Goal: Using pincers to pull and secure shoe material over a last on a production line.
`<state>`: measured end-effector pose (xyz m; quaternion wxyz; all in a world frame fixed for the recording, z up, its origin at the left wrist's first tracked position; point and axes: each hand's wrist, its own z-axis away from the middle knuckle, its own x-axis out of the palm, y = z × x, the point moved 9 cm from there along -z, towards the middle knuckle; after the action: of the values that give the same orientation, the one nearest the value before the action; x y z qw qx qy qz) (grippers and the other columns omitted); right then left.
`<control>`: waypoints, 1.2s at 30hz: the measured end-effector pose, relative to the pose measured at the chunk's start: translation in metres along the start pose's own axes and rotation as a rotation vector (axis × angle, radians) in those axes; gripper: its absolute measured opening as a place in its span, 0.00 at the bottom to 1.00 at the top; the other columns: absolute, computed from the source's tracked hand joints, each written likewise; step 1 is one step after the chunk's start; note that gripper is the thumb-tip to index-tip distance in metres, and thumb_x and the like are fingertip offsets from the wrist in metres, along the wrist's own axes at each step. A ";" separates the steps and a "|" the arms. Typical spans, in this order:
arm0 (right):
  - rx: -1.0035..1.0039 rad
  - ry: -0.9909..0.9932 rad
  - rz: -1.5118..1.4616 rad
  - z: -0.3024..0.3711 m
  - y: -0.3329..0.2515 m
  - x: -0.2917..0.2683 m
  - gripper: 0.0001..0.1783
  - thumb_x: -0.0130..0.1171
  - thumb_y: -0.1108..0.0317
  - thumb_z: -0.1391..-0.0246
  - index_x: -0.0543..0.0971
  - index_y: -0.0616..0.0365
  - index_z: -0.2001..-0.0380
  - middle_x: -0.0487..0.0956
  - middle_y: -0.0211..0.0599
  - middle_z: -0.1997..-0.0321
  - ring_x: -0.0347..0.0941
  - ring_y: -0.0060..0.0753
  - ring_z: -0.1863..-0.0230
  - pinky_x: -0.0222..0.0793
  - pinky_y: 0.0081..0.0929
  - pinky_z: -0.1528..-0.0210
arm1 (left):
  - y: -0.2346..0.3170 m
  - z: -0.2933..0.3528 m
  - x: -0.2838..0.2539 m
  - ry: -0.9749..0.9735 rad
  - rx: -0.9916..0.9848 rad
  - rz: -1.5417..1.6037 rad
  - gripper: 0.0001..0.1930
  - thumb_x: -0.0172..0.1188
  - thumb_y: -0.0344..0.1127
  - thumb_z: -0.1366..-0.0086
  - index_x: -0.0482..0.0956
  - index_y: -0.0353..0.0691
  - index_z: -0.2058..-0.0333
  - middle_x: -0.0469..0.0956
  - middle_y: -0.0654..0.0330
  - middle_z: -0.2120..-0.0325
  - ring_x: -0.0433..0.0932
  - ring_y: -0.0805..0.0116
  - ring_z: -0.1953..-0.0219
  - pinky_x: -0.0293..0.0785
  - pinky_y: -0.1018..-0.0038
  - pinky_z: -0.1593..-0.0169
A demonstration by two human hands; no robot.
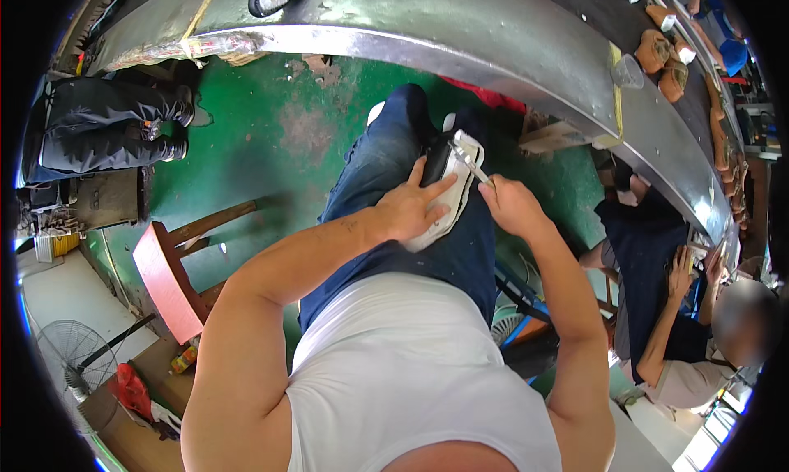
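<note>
A shoe [454, 199] lies across my lap on the blue jeans, its pale side up and a dark part along its left edge. My left hand [411, 207] holds it from the left, its fingers spread over the pale surface. In my right hand [512, 204] is a silver hand tool with a hammer-like head [471, 161], gripped by the handle. Its head meets the far end of the shoe; whether it is a hammer or pincers I cannot make out. My palms hide part of the shoe's near end.
A long metal-edged bench [460, 55] curves ahead, with brown shoe lasts [653, 51] and a clear cup [627, 72] at right. A wooden stool [173, 279] and fan [76, 353] stand left. One person [670, 308] works at right; another's legs [115, 131] show at left.
</note>
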<state>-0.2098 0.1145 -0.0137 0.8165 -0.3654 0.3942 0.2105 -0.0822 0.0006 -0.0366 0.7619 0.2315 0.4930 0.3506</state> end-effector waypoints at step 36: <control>0.206 0.203 -0.936 0.124 0.034 0.071 0.15 0.53 0.67 0.37 0.73 0.67 0.51 0.81 0.39 0.64 0.78 0.27 0.65 0.73 0.25 0.59 | 0.022 -0.079 -0.053 -0.016 -0.078 0.451 0.25 0.71 0.39 0.44 0.78 0.30 0.51 0.83 0.57 0.61 0.80 0.68 0.62 0.77 0.71 0.58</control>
<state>-0.1276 0.2350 -0.0331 0.8129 -0.4393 0.2842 -0.2560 -0.1753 -0.0249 -0.0227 0.6766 0.3091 0.4088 0.5287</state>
